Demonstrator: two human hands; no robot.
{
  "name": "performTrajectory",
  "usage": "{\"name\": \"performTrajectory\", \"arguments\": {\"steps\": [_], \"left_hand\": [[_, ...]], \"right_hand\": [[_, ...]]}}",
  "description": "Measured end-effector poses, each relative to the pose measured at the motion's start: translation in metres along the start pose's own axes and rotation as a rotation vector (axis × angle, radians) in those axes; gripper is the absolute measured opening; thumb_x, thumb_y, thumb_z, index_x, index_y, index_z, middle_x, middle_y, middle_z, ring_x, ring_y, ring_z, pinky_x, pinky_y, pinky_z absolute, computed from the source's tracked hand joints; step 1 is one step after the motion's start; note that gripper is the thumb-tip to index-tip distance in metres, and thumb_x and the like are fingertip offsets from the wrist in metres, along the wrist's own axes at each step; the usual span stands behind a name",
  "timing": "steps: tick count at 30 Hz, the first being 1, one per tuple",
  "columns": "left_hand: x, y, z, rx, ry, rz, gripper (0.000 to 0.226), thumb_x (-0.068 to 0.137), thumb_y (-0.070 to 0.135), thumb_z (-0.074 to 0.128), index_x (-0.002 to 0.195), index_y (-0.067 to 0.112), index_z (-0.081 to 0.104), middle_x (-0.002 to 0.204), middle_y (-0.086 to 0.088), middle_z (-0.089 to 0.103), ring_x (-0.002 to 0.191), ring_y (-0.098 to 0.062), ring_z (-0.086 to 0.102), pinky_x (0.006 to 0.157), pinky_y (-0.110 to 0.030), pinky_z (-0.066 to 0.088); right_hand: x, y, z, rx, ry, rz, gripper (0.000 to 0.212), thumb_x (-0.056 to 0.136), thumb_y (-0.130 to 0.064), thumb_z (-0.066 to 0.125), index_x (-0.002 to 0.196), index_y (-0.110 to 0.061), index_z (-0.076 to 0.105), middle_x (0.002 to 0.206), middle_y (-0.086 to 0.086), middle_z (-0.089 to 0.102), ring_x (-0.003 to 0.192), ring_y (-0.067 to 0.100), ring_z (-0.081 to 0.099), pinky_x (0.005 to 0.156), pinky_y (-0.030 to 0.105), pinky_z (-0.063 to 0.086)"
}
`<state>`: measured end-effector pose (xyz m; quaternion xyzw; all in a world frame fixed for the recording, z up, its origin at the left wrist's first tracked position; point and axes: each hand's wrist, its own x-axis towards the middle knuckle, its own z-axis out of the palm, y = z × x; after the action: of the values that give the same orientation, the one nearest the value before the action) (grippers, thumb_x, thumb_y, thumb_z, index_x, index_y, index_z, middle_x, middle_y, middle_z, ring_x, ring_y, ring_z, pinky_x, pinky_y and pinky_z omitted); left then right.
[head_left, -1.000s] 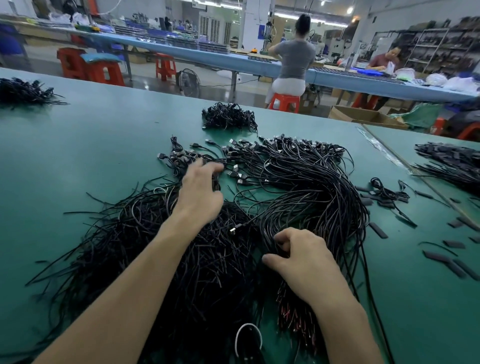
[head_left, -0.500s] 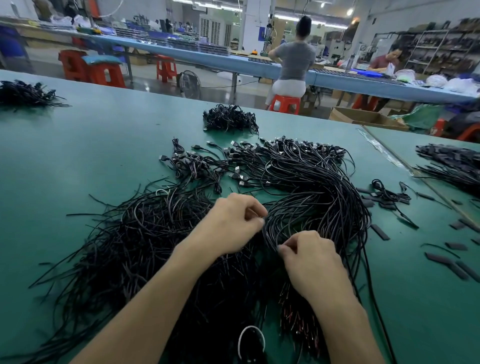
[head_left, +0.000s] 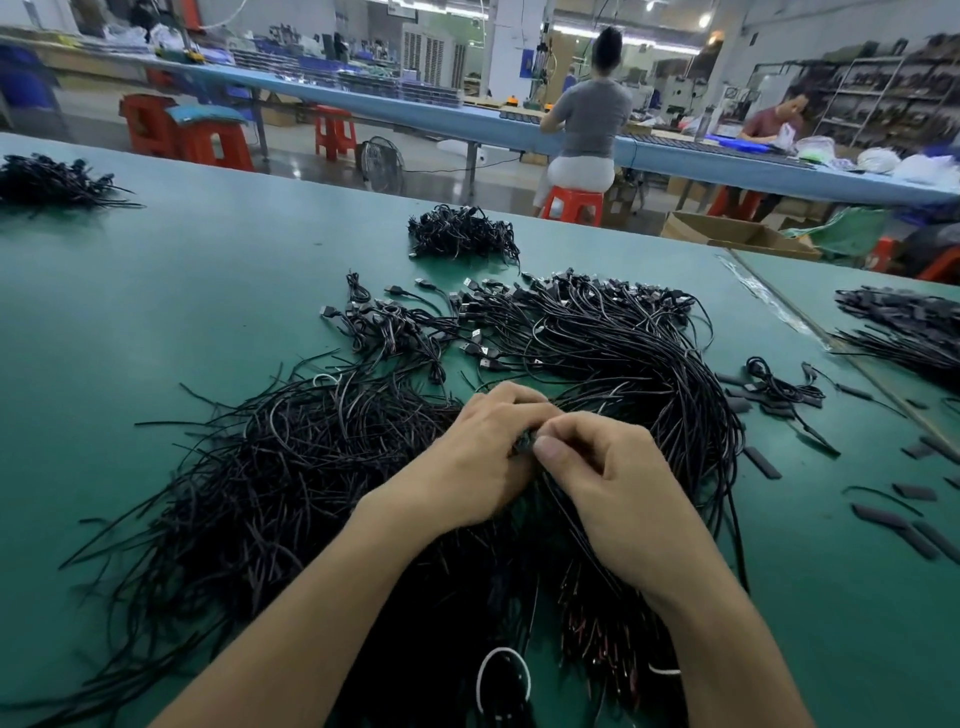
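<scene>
A big heap of thin black cables (head_left: 291, 467) covers the green table (head_left: 156, 291) in front of me. Beside it, a second bundle of black cables with USB plugs (head_left: 597, 332) curves away to the right. My left hand (head_left: 478, 457) and my right hand (head_left: 618, 483) meet over the middle of the heaps, fingers curled. Together they pinch a small dark cable end (head_left: 524, 444) between their fingertips. Most of that piece is hidden by the fingers.
A small cable bundle (head_left: 462, 234) lies further back, another (head_left: 47, 182) at far left, more cables (head_left: 904, 327) at right. Short black sleeve pieces (head_left: 893, 519) are scattered on the right. A white loop (head_left: 501, 680) lies near the front edge. People sit at a blue bench (head_left: 587, 119) behind.
My left hand came back from the plug pile toward me and closed. Both hands then moved together and now touch, pinching one cable end.
</scene>
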<state>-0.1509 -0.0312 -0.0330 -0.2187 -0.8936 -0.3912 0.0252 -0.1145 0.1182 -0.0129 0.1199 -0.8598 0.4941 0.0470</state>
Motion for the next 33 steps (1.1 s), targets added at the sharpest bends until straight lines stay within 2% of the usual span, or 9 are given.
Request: {"name": "performTrajectory", "arguments": {"steps": [6,11,19,22,25,27,28,31,33], "left_hand": [[-0.002,0.009,-0.011,-0.004,0.404,-0.051,0.024,0.084,0.046,0.067,0.073,0.026,0.059,0.122,0.009,0.06,0.109,-0.004,0.054,0.099,-0.021,0.041],[-0.007,0.024,-0.024,-0.232,0.683,-0.094,0.044,0.078,0.019,0.081,0.051,0.019,0.046,0.047,0.009,0.052,0.045,-0.004,0.045,0.052,-0.012,0.042],[-0.013,0.037,-0.028,-0.247,0.824,0.03,0.028,0.074,0.01,0.081,0.058,0.02,0.06,0.053,0.002,0.059,0.042,-0.013,0.045,0.041,-0.017,0.037],[-0.014,0.033,-0.029,-0.045,0.7,0.056,0.025,0.08,0.024,0.08,0.061,0.023,0.063,0.051,0.008,0.056,0.041,-0.01,0.046,0.042,-0.013,0.035],[-0.014,0.027,-0.028,0.243,0.38,-0.059,0.033,0.09,0.043,0.067,0.064,0.022,0.066,0.051,0.012,0.055,0.038,-0.005,0.045,0.042,-0.02,0.038],[-0.014,0.025,-0.024,0.368,0.221,-0.094,0.041,0.094,0.048,0.057,0.064,0.02,0.061,0.054,0.009,0.055,0.044,-0.008,0.051,0.047,-0.027,0.045],[-0.014,0.025,-0.021,0.42,0.176,-0.088,0.042,0.096,0.048,0.053,0.066,0.018,0.058,0.057,0.008,0.054,0.049,-0.013,0.053,0.051,-0.029,0.045],[-0.013,0.025,-0.016,0.473,0.128,-0.06,0.032,0.094,0.045,0.052,0.072,0.021,0.048,0.066,0.005,0.048,0.064,-0.026,0.052,0.057,-0.034,0.039],[-0.013,0.023,-0.019,0.42,0.151,-0.041,0.031,0.092,0.041,0.055,0.07,0.02,0.047,0.065,0.004,0.05,0.064,-0.026,0.054,0.055,-0.034,0.039]], "right_hand": [[-0.005,-0.012,-0.013,-0.041,0.261,-0.065,0.024,0.087,-0.038,0.071,0.069,-0.023,0.066,0.054,-0.018,0.058,0.045,0.0,0.047,0.046,0.011,0.036],[-0.006,-0.017,-0.021,-0.196,0.514,-0.073,0.026,0.088,-0.038,0.07,0.068,-0.027,0.057,0.054,-0.012,0.057,0.063,-0.013,0.054,0.056,0.0,0.036],[-0.003,-0.01,-0.025,-0.276,0.681,-0.038,0.024,0.092,-0.038,0.066,0.075,-0.027,0.053,0.072,-0.008,0.058,0.068,0.001,0.05,0.064,0.001,0.034],[-0.004,-0.001,-0.027,-0.342,0.507,0.066,0.022,0.093,-0.033,0.066,0.076,-0.023,0.058,0.08,-0.001,0.063,0.072,0.008,0.055,0.065,0.015,0.035],[-0.008,-0.002,-0.025,-0.526,0.15,0.18,0.014,0.094,-0.031,0.065,0.108,-0.032,0.064,0.111,-0.006,0.067,0.101,0.012,0.062,0.097,0.035,0.047],[-0.01,-0.003,-0.024,-0.565,-0.013,0.127,0.045,0.094,-0.03,0.062,0.135,-0.041,0.048,0.131,-0.017,0.057,0.127,-0.001,0.046,0.122,0.04,0.015],[-0.01,-0.006,-0.022,-0.519,-0.064,0.073,0.053,0.094,-0.027,0.06,0.141,-0.044,0.041,0.134,-0.021,0.054,0.13,-0.012,0.037,0.123,0.04,0.006],[-0.01,-0.011,-0.017,-0.228,-0.163,0.031,0.053,0.091,-0.018,0.059,0.137,-0.042,0.049,0.116,-0.023,0.063,0.108,0.007,0.062,0.097,0.025,0.048],[-0.008,-0.007,-0.016,-0.201,-0.159,0.035,0.038,0.092,-0.022,0.06,0.126,-0.04,0.058,0.098,-0.018,0.067,0.09,0.006,0.064,0.075,0.015,0.051]]}}
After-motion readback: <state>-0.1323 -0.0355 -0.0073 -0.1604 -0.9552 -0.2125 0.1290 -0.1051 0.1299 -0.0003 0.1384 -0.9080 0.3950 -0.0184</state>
